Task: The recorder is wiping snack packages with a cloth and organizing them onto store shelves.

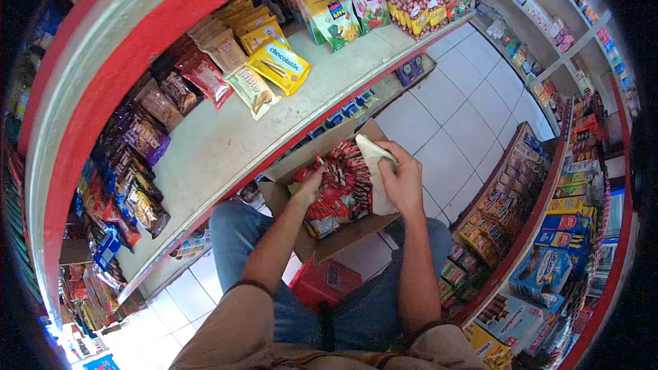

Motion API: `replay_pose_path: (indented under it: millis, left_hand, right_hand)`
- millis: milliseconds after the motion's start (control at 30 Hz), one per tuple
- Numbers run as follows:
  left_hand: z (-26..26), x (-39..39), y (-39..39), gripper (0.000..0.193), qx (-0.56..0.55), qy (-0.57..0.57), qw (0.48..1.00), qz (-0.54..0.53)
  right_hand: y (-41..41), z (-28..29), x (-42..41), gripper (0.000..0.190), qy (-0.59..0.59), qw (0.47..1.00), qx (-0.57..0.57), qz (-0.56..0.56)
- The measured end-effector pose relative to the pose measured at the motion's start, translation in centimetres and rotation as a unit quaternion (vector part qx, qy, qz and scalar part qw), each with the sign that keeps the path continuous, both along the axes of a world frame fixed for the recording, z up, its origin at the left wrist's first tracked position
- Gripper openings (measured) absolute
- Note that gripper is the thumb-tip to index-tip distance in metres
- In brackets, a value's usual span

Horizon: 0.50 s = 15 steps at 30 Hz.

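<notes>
An open cardboard box [349,239] stands between my knees, filled with red snack packets [336,200]. Over the box's right side my right hand [403,177] grips a pale cream cloth or sheet [374,169], which hangs down into the box. My left hand [310,185] is at the box's left side, its fingertips at a small red item [320,159] among the packets; whether it grips this cannot be told. In front, a pale shelf [205,151] carries bagged snacks, among them a yellow Chocolatos pack [281,66] and a cream Twister pack [253,90].
A red plastic stool or crate [326,282] is below the box. To the right, a lower rack [496,200] and a shelf of boxed snacks [540,267] curve close by. The front shelf's red-trimmed edge [288,156] runs just beyond the box. White floor tiles [447,128] show between the shelving.
</notes>
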<state>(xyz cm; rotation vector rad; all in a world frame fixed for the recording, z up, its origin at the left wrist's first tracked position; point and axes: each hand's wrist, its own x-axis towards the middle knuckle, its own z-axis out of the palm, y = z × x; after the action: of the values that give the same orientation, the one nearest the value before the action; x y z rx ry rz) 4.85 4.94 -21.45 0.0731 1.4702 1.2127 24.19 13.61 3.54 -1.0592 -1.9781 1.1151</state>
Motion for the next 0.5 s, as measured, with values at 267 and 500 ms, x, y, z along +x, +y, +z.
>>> replay_pose_path:
  millis: [267,500]
  left_hand:
    - [20.6,-1.4,-8.0,0.042,0.232,-0.089,0.967,-0.058]
    - [21.7,-1.6,-16.1,0.042,0.271,-0.167,0.946,-0.059]
  right_hand:
    - [-2.2,-1.0,-0.7,0.033,0.032,0.999,0.033,0.023]
    - [-10.5,2.2,-5.6,0.037,0.100,0.985,0.122,0.074]
